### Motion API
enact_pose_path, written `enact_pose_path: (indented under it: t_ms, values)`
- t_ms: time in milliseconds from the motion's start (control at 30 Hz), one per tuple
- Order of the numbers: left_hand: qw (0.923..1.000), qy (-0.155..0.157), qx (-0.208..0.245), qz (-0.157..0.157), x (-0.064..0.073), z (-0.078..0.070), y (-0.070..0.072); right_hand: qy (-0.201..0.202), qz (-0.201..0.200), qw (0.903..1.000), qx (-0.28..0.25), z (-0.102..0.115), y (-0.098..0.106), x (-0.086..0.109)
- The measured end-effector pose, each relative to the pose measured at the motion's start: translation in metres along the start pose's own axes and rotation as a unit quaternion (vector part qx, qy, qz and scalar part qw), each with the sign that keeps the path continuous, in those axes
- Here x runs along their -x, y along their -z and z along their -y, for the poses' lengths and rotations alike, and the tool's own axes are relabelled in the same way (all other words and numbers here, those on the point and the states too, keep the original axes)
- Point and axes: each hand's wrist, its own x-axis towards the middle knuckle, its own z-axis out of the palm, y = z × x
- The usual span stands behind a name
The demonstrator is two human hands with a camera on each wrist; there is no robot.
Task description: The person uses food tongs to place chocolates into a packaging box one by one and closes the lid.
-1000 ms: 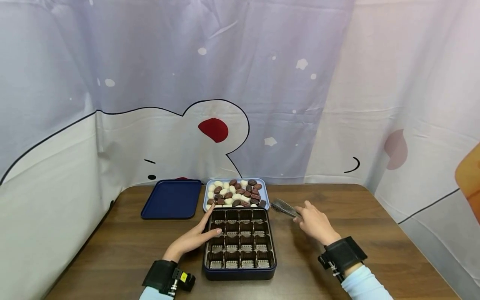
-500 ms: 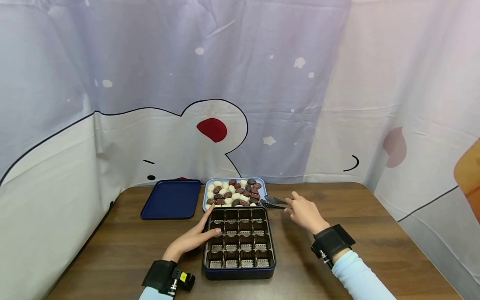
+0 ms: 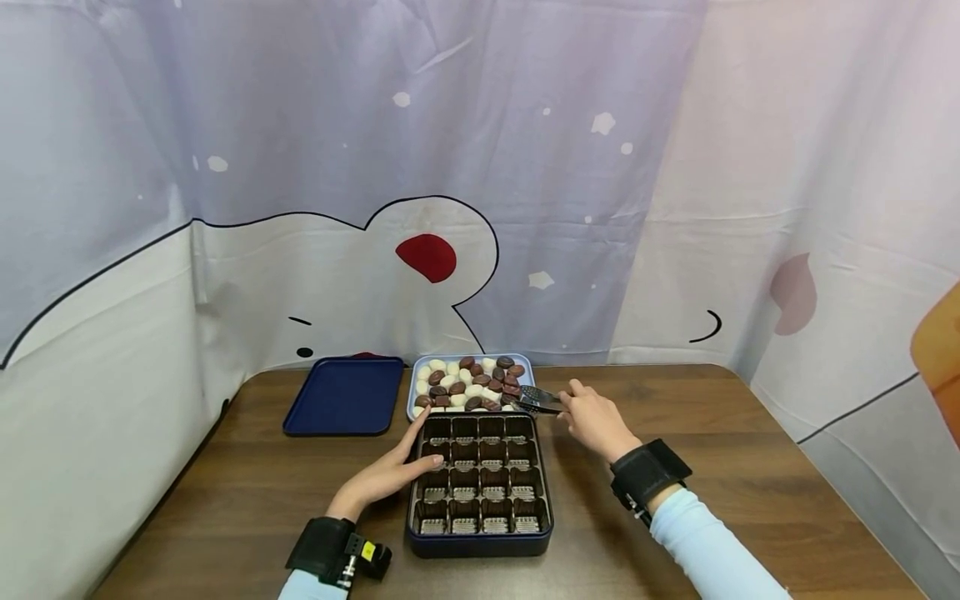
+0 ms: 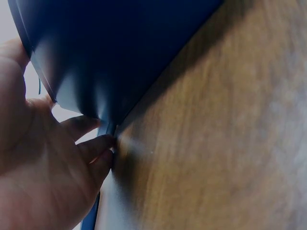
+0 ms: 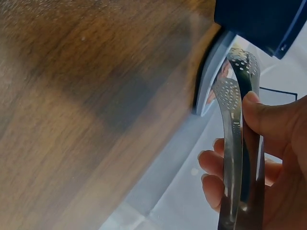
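Note:
A dark blue box point(image 3: 480, 546) with a brown divided insert stands in the middle of the table, its compartments showing bare bottoms. My left hand point(image 3: 386, 479) rests along its left side, thumb over the rim and index finger stretched toward the far corner. Behind the box lies a light blue tray point(image 3: 530, 372) of white, brown and dark chocolates point(image 3: 480, 382). My right hand point(image 3: 596, 421) holds metal food tongs point(image 5: 232, 143), thumb on one arm and fingers on the other. Their perforated tips stand apart at the tray's right edge, over the chocolates there.
A flat dark blue lid point(image 3: 345, 396) lies on the wooden table point(image 3: 637, 533) at the back left. A patterned curtain point(image 3: 570, 208) hangs right behind the table's far edge.
My right hand has moved left with the tongs, bringing their tips from beside the tray to over its right edge. My left hand and the box stay put.

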Motion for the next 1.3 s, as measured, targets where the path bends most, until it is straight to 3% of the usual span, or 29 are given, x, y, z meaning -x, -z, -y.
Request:
enact_pose_path:
  t_ms: [767, 1100, 1300]
  values:
    - [1.0000, 0.003, -0.002, -0.008, 0.001, -0.001, -0.002, 0.025, -0.080, 0.9964, 0.014, 0.001, -0.010, 0.004]
    - [0.9996, -0.012, -0.022, -0.013, -0.003, -0.001, -0.009, 0.013, -0.087, 0.9956, -0.031, 0.009, 0.009, 0.004]
    - [0.9996, -0.007, -0.018, -0.020, -0.006, 0.001, -0.012, 0.042, -0.076, 0.9949, -0.051, 0.019, 0.022, 0.013]
